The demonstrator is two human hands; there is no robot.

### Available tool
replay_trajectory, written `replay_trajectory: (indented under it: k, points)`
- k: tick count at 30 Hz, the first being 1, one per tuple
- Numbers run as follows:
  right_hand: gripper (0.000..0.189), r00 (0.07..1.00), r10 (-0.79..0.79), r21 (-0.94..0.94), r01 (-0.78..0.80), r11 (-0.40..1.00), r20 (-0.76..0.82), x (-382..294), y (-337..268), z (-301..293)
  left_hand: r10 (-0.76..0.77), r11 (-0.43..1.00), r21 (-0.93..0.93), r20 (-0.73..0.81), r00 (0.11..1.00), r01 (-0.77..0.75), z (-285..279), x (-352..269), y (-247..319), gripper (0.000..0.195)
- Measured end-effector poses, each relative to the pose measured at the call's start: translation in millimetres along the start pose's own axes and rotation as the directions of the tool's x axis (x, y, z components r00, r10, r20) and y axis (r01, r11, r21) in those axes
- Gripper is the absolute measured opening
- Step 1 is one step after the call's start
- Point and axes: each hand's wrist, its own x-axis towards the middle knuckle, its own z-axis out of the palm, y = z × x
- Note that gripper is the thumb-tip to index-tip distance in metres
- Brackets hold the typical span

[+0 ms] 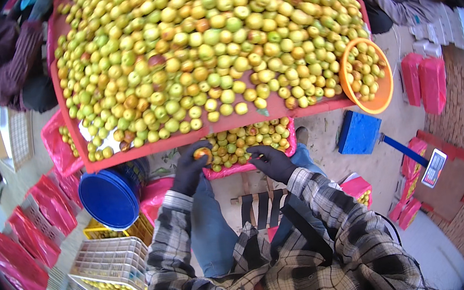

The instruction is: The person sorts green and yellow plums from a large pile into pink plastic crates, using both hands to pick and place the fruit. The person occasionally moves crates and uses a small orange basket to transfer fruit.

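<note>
A large heap of yellow-green round fruit (203, 53) covers the red-edged table (162, 144) before me. In my left hand (191, 167), in a dark glove, is a reddish-orange fruit (202, 154), held between thumb and fingers just below the table's edge. My right hand (273, 162), gloved too, is over the right part of a pink-lined crate (235, 170) of the same fruit, its thumb and fingers slightly apart with no fruit visible between them. The crate sits beneath the table's edge, between my knees.
An orange basket (388, 78) of fruit rests at the table's right corner. A blue-lidded bucket (108, 199) and a white crate (108, 255) stand left, a platform scale (359, 131) right. Pink-wrapped crates (21, 266) line the left. Two people sit at the table's far sides, one sleeve (402, 11) at right.
</note>
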Motion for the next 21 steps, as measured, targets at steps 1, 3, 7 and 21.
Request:
replay_trajectory:
  k: [1,3,7,21]
  points:
    - [0.043,0.995,-0.094,-0.011,0.094,0.996,-0.020,-8,-16,-9,-0.042,0.999,0.036,0.031,0.999,0.041,31,7,5,0.042]
    - [0.053,0.961,-0.266,-0.041,0.264,0.964,-0.069,-29,-40,-28,-0.175,0.982,0.090,0.125,0.977,0.164,89,21,15,0.058]
    - [0.060,0.848,-0.421,-0.128,0.402,0.907,-0.322,-40,2,-62,-0.192,0.963,0.236,0.275,0.942,0.128,190,46,-2,0.067]
    - [0.044,0.903,0.233,0.928,0.322,0.187,-0.360,-116,157,-217,-0.584,0.757,0.422,0.093,0.807,0.499,276,23,-24,0.043]
